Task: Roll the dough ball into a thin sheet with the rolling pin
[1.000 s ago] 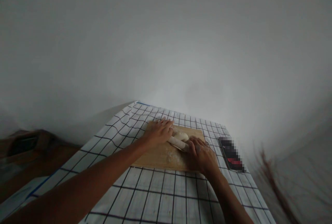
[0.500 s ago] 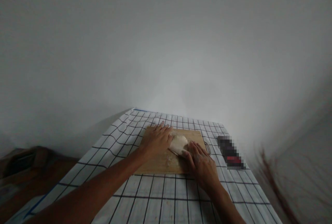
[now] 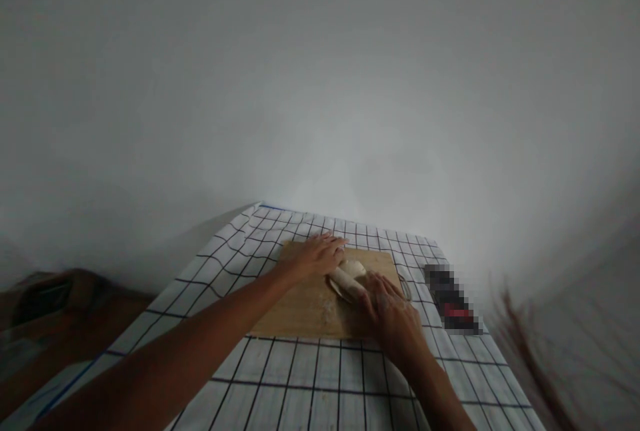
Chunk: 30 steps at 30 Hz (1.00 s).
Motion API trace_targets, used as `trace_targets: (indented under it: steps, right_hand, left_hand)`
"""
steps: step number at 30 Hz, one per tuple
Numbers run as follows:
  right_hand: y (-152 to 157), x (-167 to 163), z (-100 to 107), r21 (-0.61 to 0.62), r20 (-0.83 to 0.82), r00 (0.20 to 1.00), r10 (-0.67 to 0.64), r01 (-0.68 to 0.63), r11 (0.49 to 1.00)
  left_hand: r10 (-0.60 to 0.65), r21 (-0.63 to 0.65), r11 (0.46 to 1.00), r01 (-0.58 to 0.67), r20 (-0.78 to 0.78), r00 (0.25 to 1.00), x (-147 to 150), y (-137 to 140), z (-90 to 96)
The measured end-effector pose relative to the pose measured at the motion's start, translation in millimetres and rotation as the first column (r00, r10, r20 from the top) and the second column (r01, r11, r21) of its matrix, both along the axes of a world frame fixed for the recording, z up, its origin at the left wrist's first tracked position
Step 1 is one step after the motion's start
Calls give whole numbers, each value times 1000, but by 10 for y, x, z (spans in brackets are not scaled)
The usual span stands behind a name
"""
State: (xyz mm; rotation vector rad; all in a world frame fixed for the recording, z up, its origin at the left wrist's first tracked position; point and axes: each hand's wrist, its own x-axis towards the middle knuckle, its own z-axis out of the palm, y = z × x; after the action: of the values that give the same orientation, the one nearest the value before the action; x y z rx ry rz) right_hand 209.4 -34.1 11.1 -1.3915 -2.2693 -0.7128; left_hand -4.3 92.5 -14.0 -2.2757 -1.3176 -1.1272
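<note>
Low on the wooden board [image 3: 300, 314], a pale rolling pin [image 3: 349, 282] lies slantwise across a flat piece of dough [image 3: 354, 267]. Dough shows both beyond the pin and on its near side. My left hand [image 3: 320, 256] is over the pin's far left end, fingers stretched forward and pressing down. At the near right end is my right hand [image 3: 393, 308], with its thumb on the near side and its fingers over the pin. Both pin ends are hidden under the hands. Flour specks mark the board in front of the dough.
A white tablecloth with a black grid [image 3: 303, 378] covers the table. A blurred-out dark and red object [image 3: 453, 301] lies at the right edge. Brown branches [image 3: 525, 344] stand right of the table, brown furniture [image 3: 65, 304] to the left. A wall rises behind.
Both hands have shifted slightly, the left one forward and right. The rolling pin now shows between them across the dough, where mostly a flat dough surface was visible.
</note>
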Motion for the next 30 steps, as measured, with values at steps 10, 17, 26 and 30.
trace_targets:
  steps: [10,17,26,30]
  right_hand:
    - [-235,-57,-163,28,41,999,-19,18,999]
    - [-232,-33,-223,53,-33,999,16,-14,998]
    - [-20,43,-243,71,-67,997,-44,49,996]
    - [-52,-47,-220,54,-94,995,-41,46,997]
  left_hand:
    - [103,309,949,-62,-115,988,-234,-774,-465]
    - [134,348,937,-37,-259,957,-174,-618,-317]
    - [-27,117,992,38,-96,995,263,77,217]
    - [-59,80,994,68,-105,993,294,216,302]
